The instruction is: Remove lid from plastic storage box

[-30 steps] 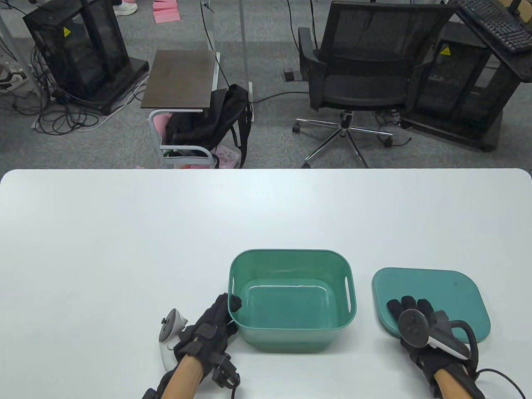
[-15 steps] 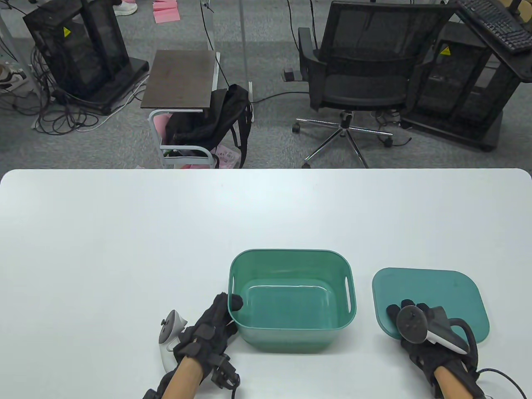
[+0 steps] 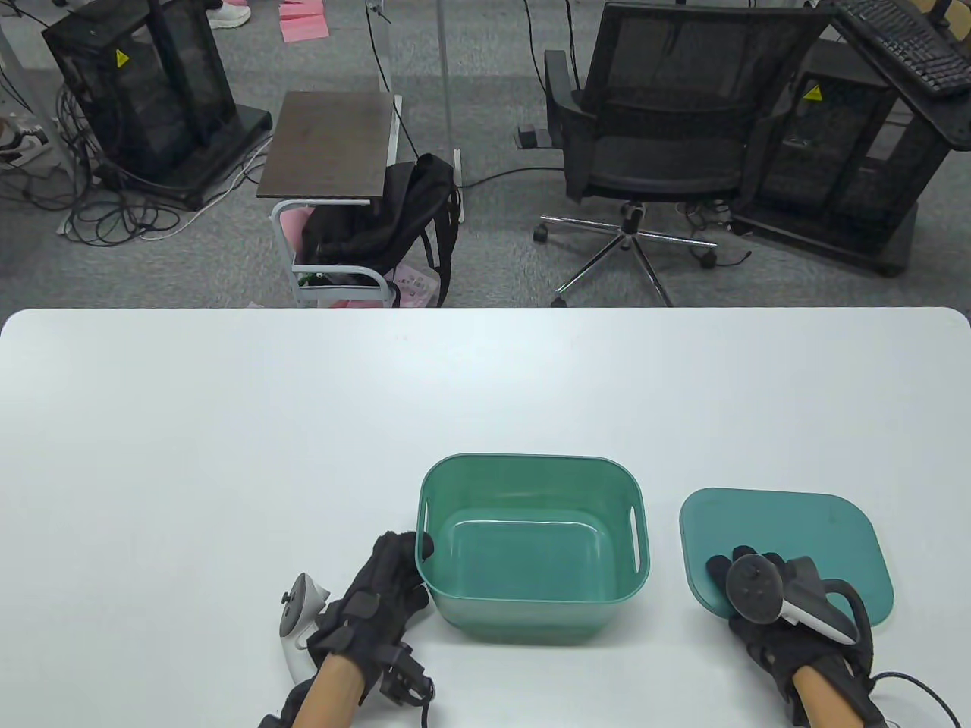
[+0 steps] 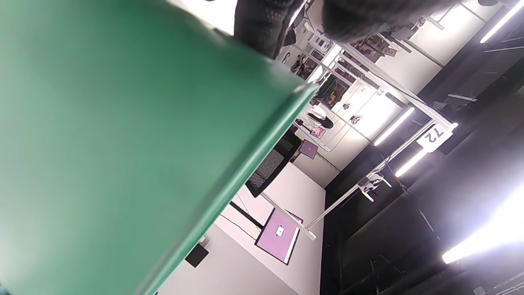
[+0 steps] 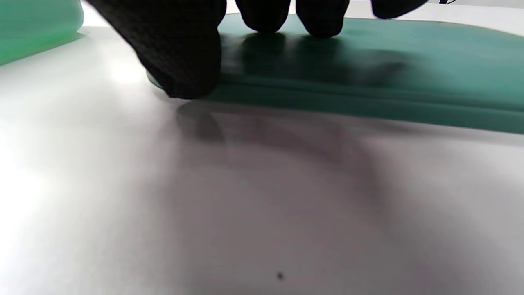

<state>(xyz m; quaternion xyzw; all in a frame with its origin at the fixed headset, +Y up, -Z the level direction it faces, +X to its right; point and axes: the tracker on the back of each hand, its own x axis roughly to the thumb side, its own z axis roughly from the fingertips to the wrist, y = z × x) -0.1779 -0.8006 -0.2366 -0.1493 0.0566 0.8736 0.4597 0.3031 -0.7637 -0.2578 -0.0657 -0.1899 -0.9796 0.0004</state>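
The green storage box [image 3: 523,623] stands open near the table's front edge. Its lid [image 3: 804,523] lies flat on the table to its right. My left hand [image 3: 394,572] lies against the box's left outer wall, with the thumb tip just at the rim. The left wrist view shows the box wall [image 4: 123,135] close up, with a gap between thumb and rim. My right hand [image 3: 747,576] rests its fingers [image 5: 264,16] on the lid's near left part [image 5: 368,61]. Its thumb [image 5: 184,61] is at the lid's edge on the table, and it grips nothing.
The white table [image 3: 303,425] stretches wide to the left and behind the box. Beyond its far edge are an office chair [image 3: 667,144], a small side table with a black backpack [image 3: 379,220], and black equipment racks [image 3: 144,91].
My left hand has slid a little left and back, and its thumb has drawn out of the box to the rim. My right hand has pulled slightly toward me on the lid. Box and lid stay put.
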